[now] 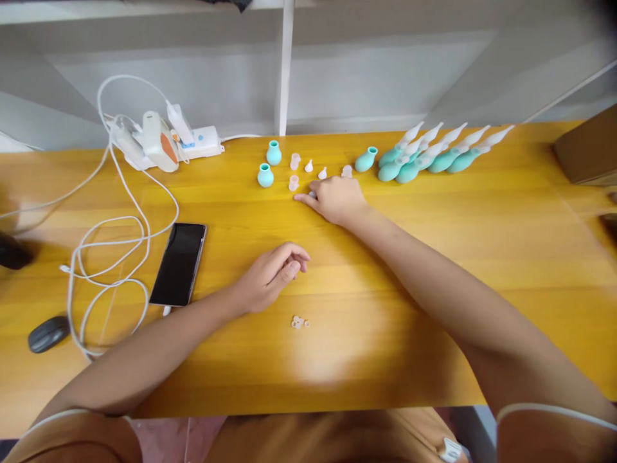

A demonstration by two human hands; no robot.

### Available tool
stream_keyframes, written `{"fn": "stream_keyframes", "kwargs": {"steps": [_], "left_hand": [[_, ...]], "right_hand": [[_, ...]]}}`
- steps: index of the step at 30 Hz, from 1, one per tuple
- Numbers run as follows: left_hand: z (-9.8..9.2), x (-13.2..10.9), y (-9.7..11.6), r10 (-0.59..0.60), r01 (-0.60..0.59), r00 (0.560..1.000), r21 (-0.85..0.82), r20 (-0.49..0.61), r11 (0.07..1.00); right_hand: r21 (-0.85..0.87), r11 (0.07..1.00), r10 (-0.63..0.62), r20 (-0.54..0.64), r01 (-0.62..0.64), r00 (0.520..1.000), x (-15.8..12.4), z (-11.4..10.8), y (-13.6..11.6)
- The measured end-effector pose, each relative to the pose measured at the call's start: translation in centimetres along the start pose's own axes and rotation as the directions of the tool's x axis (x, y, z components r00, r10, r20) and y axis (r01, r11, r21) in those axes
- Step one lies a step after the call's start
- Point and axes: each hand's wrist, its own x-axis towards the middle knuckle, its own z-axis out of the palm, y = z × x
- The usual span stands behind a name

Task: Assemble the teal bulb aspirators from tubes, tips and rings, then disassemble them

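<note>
My right hand [340, 198] reaches over the back middle of the table, its thumb and index finger around a small whitish piece, apparently a nozzle tip [312, 194], mostly hidden by the fingers. Close by lie two white nozzle tips [315, 170] and translucent pinkish collars [294, 162], one of them beyond my knuckles. My left hand [270, 275] hovers or rests at mid-table, loosely curled with nothing in it. Below it sits a small cluster of clear rings [299, 322]. Turquoise rubber bulbs [265, 175] stand behind on the left; another bulb [366, 159] lies tilted right of my right hand.
Several assembled turquoise bulbs with white nozzles [434, 157] lie grouped at back right. On the left are a phone [178, 264], a looped white cable [108, 218], a mouse [49, 334] and a power strip [205, 142] with chargers. A brown box [588, 145] stands far right.
</note>
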Motion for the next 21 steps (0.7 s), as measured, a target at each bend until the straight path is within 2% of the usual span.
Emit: {"fn": "stream_keyframes", "kwargs": {"steps": [3,5,9,12,16,21], "left_hand": [[0.0,0.0,0.1,-0.002,0.002,1.000,-0.003,0.002,1.000],[0.0,0.1,0.1,-0.003,0.003,1.000,-0.006,0.003,1.000],[0.1,0.1,0.1,-0.003,0.003,1.000,-0.015,0.002,1.000],[0.1,0.0,0.0,0.003,-0.003,1.000,-0.011,-0.002,1.000],[0.1,0.0,0.0,0.003,-0.003,1.000,-0.001,-0.006,1.000],[0.0,-0.1,0.1,0.011,-0.010,1.000,0.014,-0.024,1.000]], "right_hand": [[0.043,0.997,-0.065,-0.006,0.065,0.998,-0.2,0.3,0.8],[0.139,0.984,-0.104,-0.059,0.111,0.993,-0.6,0.7,1.4],[0.353,0.898,-0.155,-0.301,0.261,0.941,-1.1,1.7,2.1],[0.495,0.779,-0.175,-0.417,0.385,0.892,-0.7,2.3,1.6],[0.639,0.622,-0.163,-0.460,0.453,0.873,1.1,3.3,0.3],[0.746,0.545,-0.081,-0.407,0.382,0.910,3.1,3.8,-0.8]]}}
